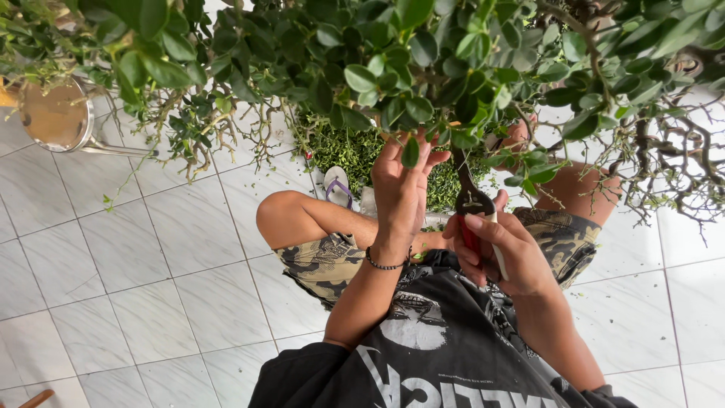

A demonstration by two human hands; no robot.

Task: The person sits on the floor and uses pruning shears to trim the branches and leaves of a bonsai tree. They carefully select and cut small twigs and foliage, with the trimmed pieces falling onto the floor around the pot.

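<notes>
White floor tiles point(151, 249) fill the lower left of the view, scattered here and there with small green clippings, and a heap of cut leaves point(355, 155) lies on the floor just beyond the person's knees. A leafy shrub point(423, 53) with small, rounded, glossy leaves and bare woody twigs hangs across the whole top of the view, close to the camera. The person sits low beneath it in camouflage shorts and a dark printed shirt, bare knees apart.

The left hand point(404, 185), with a dark beaded bracelet point(385, 264) at the wrist, is raised into the foliage; its fingers are loosely spread and slightly curled, and their tips touch or steady a low cluster of leaves. Whether they pinch one twig I cannot tell, as a leaf covers them.

The right hand point(502, 253) is wrapped around red-handled pruning shears point(472, 204), fingers closed on the grips. The dark blades point up into the leaves just beside the left hand; leaves hide the tips, so I cannot tell whether the blades are open.

A sandal point(337, 185) rests on the floor near the clippings, and a round metal stool point(57, 117) stands at the far left.

This looks like the middle of a trimming pass: one hand chooses and holds growth, the other brings the blades to it. The next cut would seem to call for the blades to meet the stem clear of the steadying fingertips.
</notes>
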